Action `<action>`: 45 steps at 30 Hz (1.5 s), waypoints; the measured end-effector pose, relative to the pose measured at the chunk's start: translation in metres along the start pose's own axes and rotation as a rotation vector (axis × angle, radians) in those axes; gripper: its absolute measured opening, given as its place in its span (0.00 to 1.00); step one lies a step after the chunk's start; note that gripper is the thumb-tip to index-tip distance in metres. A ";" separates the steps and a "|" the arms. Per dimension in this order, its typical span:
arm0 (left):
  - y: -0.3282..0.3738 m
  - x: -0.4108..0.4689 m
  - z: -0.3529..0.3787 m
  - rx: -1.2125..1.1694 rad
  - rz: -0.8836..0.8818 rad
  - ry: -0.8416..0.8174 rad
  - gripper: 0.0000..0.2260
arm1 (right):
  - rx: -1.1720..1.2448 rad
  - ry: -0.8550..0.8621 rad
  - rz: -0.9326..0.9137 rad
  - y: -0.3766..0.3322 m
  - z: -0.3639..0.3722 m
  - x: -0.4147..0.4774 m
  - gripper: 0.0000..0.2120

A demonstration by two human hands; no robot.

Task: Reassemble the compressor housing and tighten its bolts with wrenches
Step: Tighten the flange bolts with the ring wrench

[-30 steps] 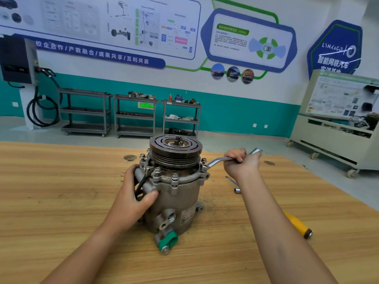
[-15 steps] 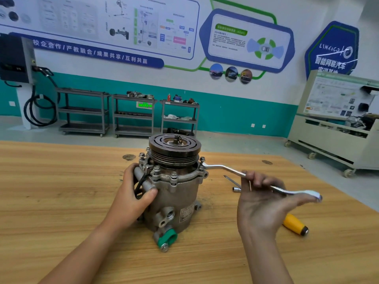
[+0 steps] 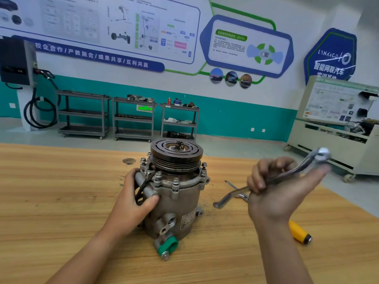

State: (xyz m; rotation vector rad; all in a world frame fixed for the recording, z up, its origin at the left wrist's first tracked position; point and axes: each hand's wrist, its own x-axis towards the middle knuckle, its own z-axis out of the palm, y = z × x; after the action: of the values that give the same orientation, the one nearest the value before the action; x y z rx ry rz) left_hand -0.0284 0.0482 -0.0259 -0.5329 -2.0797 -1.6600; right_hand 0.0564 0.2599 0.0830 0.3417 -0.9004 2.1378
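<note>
Compressor standing upright in the middle of the wooden worktop, grooved pulley on top, green cap on the port at its foot, facing us; a ring of flange bolts sits around the housing just under the pulley, heads up. Left hand is clamped on the compressor's left side, fingers wrapped behind the metal pipe and the black cable there, thumb pressed across the front of the body. Over to the right hand; it's palm up, lifted clear of the worktop, fingers curled over the shank of an offset ring wrench. The wrench slants across that hand; one end points down-left toward the housing but is on no bolt, the other ring end sticks up past the fingertips and is blurred, so its size is anyone's guess. Whether the low end touches the wood I can't tell. The two hands are well apart, one on the housing, one on the tool. Behind the right hand lies a thin metal tool on the worktop; beside the right wrist, a yellow-handled screwdriver lying flat; a dark round knot marks the wood beyond the compressor. At the back wall, three grey shelf carts, with a white training cabinet on castors at the right.
</note>
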 end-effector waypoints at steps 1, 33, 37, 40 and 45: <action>0.001 0.000 0.000 -0.011 0.003 0.001 0.29 | 0.028 0.005 -0.020 -0.005 0.007 0.007 0.28; -0.003 0.000 0.000 0.012 0.017 0.009 0.30 | 0.208 -0.069 0.460 0.030 0.002 0.085 0.38; -0.002 0.000 0.000 0.015 0.027 0.010 0.27 | 0.301 -0.072 0.538 0.038 -0.007 0.089 0.39; -0.002 0.000 0.000 0.023 0.013 0.010 0.29 | 0.397 -0.013 0.584 0.045 -0.016 0.086 0.38; -0.001 0.000 0.000 0.013 0.012 0.009 0.28 | 0.415 0.026 0.534 0.043 -0.023 0.080 0.38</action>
State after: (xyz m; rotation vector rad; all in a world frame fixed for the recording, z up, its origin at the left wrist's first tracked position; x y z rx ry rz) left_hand -0.0290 0.0485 -0.0265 -0.5320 -2.0753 -1.6384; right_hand -0.0278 0.3012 0.0851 0.2986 -0.5629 2.8241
